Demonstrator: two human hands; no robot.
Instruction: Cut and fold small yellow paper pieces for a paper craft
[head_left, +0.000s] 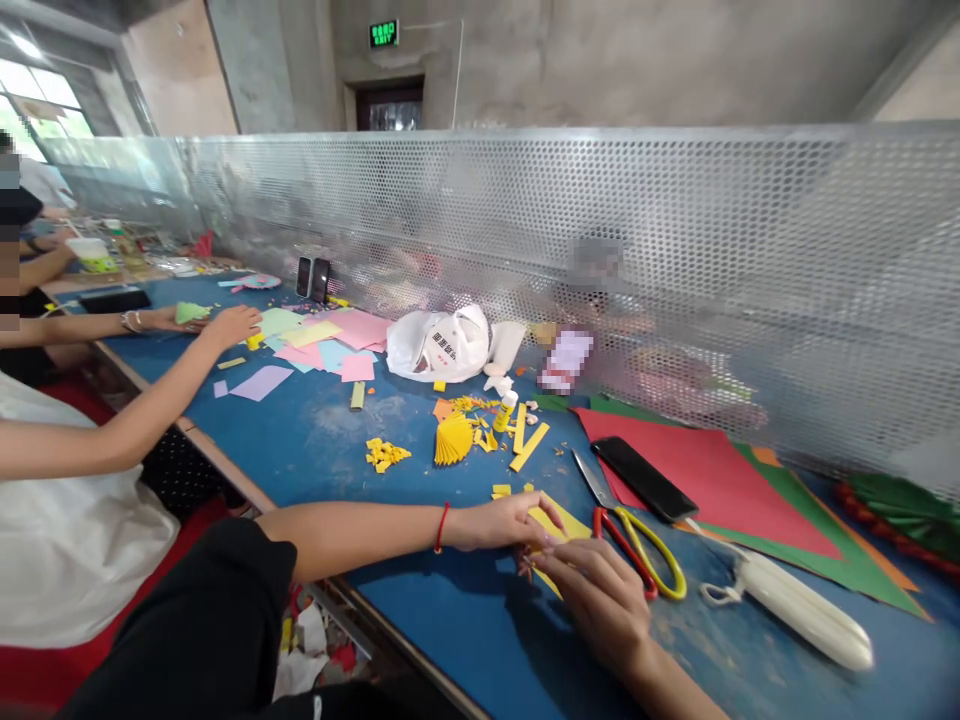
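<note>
My left hand (510, 522), with a red cord on the wrist, lies on a yellow paper sheet (566, 524) on the blue table (330, 440), fingers pressed onto the paper. My right hand (596, 592) meets it from the near side and pinches the same sheet's edge. Red and yellow handled scissors (634, 545) lie just right of the paper, touching neither hand. A pleated yellow paper fan (452, 438) and yellow strips (529, 447) sit farther back.
A black phone (645, 478) rests on red and green paper sheets (720, 480). A white oblong object (806, 608) lies at the right. A glue stick (505, 410), white plastic bag (442, 345) and pastel papers (330, 345) lie behind. Another person's arm (150, 400) reaches from the left. A perforated metal screen (600, 250) backs the table.
</note>
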